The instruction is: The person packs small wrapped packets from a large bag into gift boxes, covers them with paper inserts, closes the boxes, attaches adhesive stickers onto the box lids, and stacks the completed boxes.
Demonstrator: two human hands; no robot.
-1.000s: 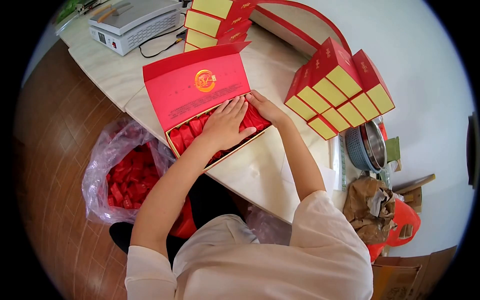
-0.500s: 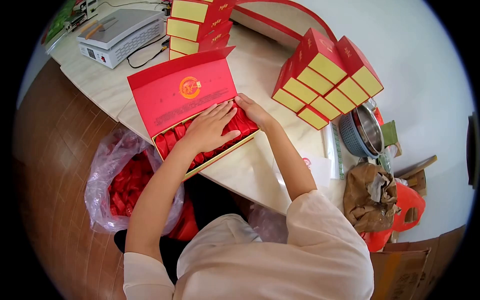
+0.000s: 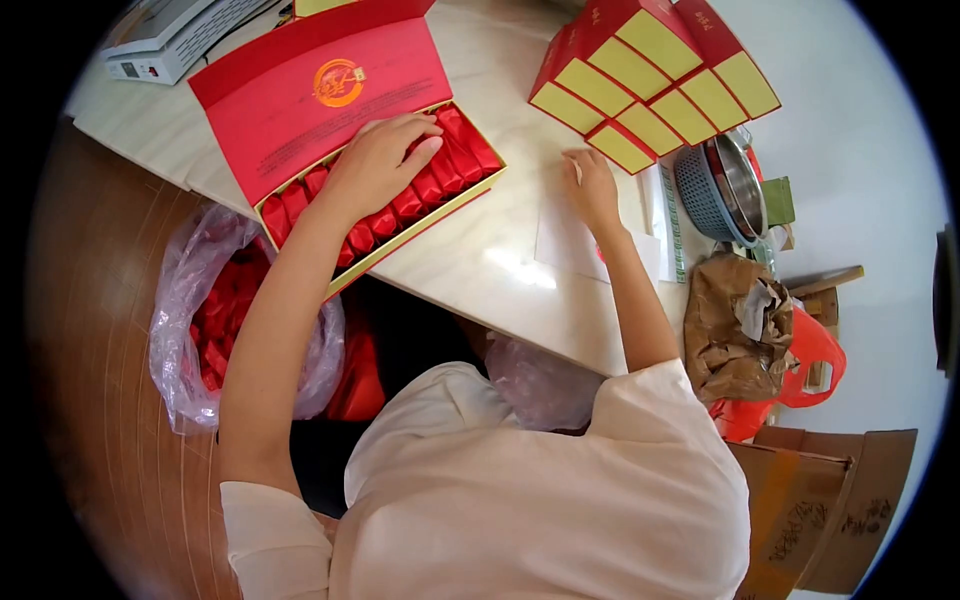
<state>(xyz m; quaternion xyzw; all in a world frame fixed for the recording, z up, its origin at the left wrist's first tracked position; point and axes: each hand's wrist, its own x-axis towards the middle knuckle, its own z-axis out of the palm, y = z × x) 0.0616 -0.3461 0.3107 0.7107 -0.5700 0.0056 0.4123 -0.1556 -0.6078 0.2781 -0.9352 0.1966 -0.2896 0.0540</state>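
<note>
An open red gift box (image 3: 405, 240) with a yellow inner edge lies on the table, its lid tilted back with a round gold emblem inside. Shiny red wrapped packets (image 3: 430, 190) fill it in a row. My left hand (image 3: 375, 165) rests over the packets, fingers bent and thumb apart, near the lid's hinge side; it hides some of them. Away from the box, my right hand (image 3: 592, 190) is low over the table beside a white paper (image 3: 560, 240). Its fingers are loosely curled, thumb apart, with nothing visible in them.
Stacked red-and-yellow boxes (image 3: 640, 75) stand at the back right. Beside them are a blue basket with a metal bowl (image 3: 740, 180) and a brown paper bag (image 3: 720, 340). A plastic bag (image 3: 175, 330) of red packets sits below the table's left edge. A white appliance (image 3: 180, 40) is at back left.
My right hand has left the box's right corner and moved right across the table. My left hand stays on the packets, its fingers now more bent. The view has shifted.
</note>
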